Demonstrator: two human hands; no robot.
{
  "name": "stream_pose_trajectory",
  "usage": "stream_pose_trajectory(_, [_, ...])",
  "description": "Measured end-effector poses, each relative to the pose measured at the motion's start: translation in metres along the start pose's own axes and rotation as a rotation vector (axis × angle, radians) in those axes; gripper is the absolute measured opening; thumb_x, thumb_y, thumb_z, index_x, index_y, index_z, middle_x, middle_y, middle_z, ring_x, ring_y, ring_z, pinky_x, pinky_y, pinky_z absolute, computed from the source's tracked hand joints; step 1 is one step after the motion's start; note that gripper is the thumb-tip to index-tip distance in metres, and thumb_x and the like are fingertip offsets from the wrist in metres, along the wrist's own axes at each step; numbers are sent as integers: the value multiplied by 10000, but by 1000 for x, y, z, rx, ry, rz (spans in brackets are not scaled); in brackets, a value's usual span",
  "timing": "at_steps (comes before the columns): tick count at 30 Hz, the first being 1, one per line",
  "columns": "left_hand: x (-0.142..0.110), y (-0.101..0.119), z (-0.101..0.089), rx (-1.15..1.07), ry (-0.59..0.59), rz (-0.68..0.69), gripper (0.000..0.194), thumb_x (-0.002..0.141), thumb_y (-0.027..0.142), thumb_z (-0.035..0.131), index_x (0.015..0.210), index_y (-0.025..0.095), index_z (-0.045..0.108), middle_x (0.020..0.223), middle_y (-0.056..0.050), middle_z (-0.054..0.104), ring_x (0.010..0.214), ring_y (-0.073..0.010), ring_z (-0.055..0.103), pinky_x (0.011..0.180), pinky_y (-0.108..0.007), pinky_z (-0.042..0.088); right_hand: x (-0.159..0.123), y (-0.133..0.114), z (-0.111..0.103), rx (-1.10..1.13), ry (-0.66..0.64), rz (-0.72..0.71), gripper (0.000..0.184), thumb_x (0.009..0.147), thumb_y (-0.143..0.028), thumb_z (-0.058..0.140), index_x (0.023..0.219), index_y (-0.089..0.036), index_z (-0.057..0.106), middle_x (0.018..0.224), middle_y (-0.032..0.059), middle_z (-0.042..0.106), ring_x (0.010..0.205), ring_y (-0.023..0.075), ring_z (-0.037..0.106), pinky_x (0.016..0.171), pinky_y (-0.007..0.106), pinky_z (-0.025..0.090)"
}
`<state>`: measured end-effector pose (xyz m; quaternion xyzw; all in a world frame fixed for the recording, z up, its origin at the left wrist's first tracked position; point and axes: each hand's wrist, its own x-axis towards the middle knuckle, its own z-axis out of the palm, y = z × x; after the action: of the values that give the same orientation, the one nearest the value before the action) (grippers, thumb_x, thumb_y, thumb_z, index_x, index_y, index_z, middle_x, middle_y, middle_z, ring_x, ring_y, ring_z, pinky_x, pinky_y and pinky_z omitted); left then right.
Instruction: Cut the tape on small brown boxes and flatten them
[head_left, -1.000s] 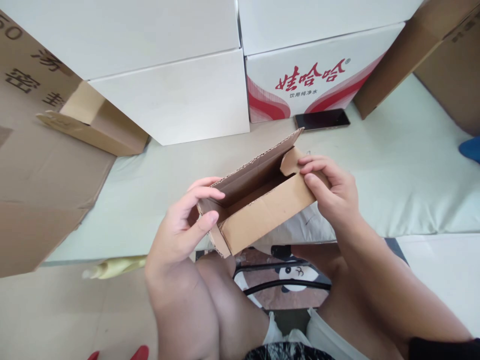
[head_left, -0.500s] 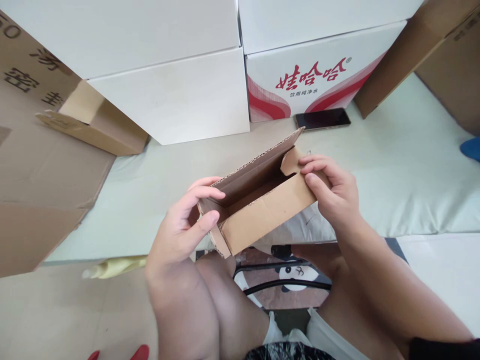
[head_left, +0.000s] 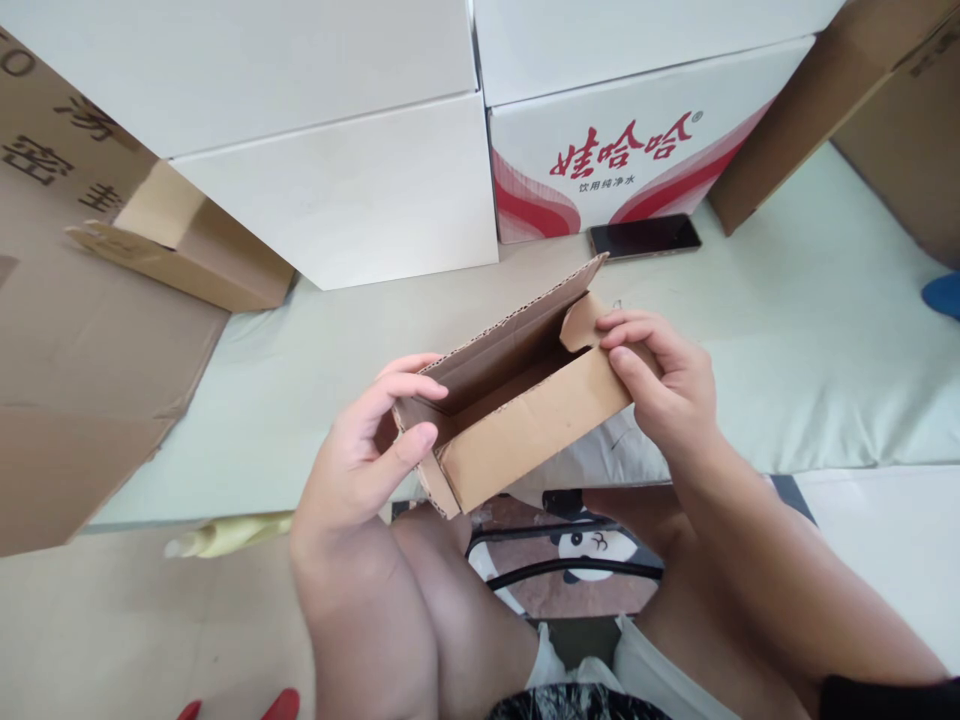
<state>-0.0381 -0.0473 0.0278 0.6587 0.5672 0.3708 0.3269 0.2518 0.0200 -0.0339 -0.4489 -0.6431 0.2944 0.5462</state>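
Note:
A small brown cardboard box [head_left: 536, 440] is held tilted between my two hands over the front edge of the pale green surface. Its long lid flap stands up at the back, and the part of the inside that shows holds nothing. My left hand [head_left: 367, 440] grips the left end, with the thumb and fingers around the end flap. At the right end, my right hand [head_left: 660, 375] pinches the corner beside a small folded-in side flap. Some fingertips of both hands are hidden behind the cardboard.
A dark phone [head_left: 645, 237] lies against a white carton with red lettering [head_left: 637, 150]. Plain white cartons [head_left: 337, 200] stand stacked beside it. Another small brown box [head_left: 202, 250] rests at the left near a large printed carton [head_left: 82, 330]. Red footwear [head_left: 281, 704] shows on the floor.

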Motion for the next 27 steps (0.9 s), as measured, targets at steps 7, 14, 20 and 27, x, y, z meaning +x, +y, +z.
stream_pose_trajectory(7, [0,2,1,-25,-3,-8,271,916,495,669,1039,259,725,1347,-95,721,1404,-337,574,1126,-511,501,0,0,1,7,7,-10,98,903,-210,632,857,-263,700,1076,57,785,1091,258,735,1028,484,560])
stream_pose_trajectory(14, [0,1,2,-5,1,12,240,924,458,653,1040,259,721,1332,-95,723,1391,-341,584,1095,-512,518,-1,1,2,27,17,-16,95,909,-219,648,863,-260,720,1078,59,786,1062,247,740,1014,470,560])
stream_pose_trajectory(20, [1,3,3,10,9,-6,255,906,476,666,1025,260,729,1344,-88,719,1395,-339,572,1077,-493,526,-2,0,3,11,28,-18,95,902,-218,642,854,-266,709,1065,55,788,1057,254,742,1014,481,568])
stream_pose_trajectory(27, [1,2,3,-6,11,-17,278,899,501,681,1025,259,730,1334,-90,725,1407,-334,563,1080,-482,521,-2,2,3,18,26,-28,95,905,-219,632,851,-263,696,1057,58,782,1056,257,739,1018,486,566])
